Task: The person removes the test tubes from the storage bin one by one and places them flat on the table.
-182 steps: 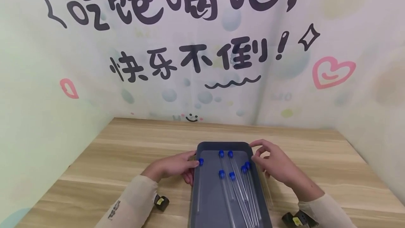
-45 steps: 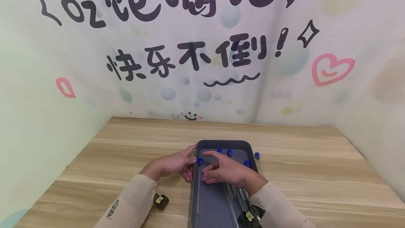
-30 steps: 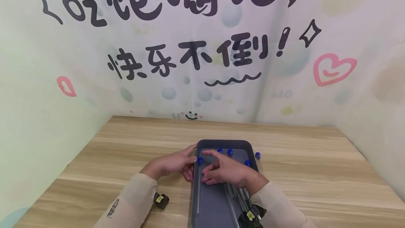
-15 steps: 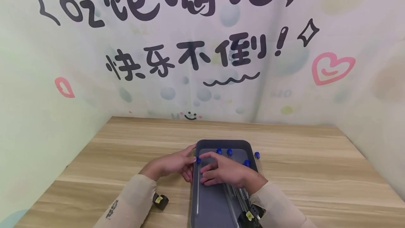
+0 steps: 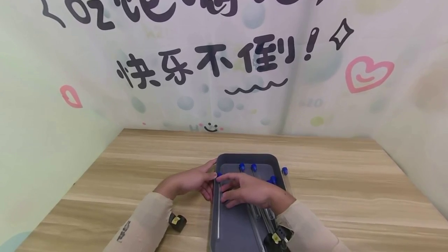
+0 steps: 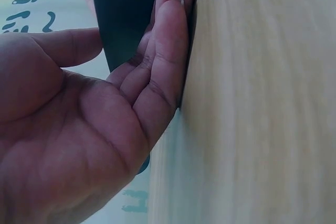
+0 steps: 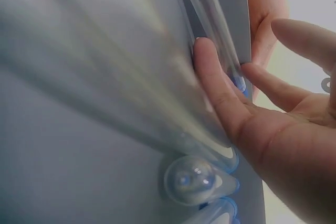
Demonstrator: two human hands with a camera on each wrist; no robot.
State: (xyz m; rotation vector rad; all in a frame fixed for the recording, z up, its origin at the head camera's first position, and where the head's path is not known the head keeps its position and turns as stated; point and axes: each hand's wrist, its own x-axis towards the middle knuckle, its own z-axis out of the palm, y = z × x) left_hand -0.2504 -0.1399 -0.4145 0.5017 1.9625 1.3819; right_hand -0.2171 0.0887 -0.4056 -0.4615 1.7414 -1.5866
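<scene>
My left hand (image 5: 190, 182) holds the left side of a dark grey tray (image 5: 227, 240), thumb at the rim and the other fingers along the outer wall, as the left wrist view shows. My right hand (image 5: 250, 189) reaches over the tray from the right. Its fingertips are at the capped end of a clear test tube (image 5: 218, 221) lying along the tray's left wall. In the right wrist view, fingers lie on both sides of this test tube (image 7: 210, 14). Its blue cap is mostly hidden behind the fingertips.
Several more blue-capped test tubes (image 5: 257, 230) lie on the tray's right side, partly hidden under the right hand and forearm. Outside the tray's right wall, another capped test tube (image 5: 285, 172) lies on the wooden table (image 5: 350, 182). A printed cloth (image 5: 168, 104) hangs behind.
My right hand has gone from outside the tray's right wall to the left test tube, its fingertips lowering onto it. The tube shifted slightly left. My left hand has stayed on the tray.
</scene>
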